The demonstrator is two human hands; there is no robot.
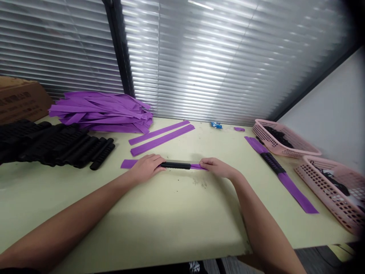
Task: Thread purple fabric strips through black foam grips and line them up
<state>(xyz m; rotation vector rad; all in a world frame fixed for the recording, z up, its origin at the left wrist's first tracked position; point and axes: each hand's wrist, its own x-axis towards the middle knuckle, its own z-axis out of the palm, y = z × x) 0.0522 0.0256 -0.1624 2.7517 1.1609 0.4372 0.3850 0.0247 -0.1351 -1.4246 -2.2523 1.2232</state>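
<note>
1. The left hand (pixel 146 167) lies knuckles-up at the table's middle, closed over the left end of a black ribbed tube (pixel 176 165).
2. The right hand (pixel 217 167) pinches narrowly the purple strap (pixel 129 163) where it leaves the tube's right end.
3. The strap runs through the tube; its free end shows at nine o'clock of the left hand.
4. Two loose purple strips (pixel 162 137) lie at twelve o'clock.
5. A purple strap heap (pixel 99 112) and black tube pile (pixel 54 144) sit at ten o'clock.
6. A finished strap-and-tube (pixel 275 165) and pink baskets (pixel 282 144) lie at three o'clock on the pale table (pixel 171 213).
</note>
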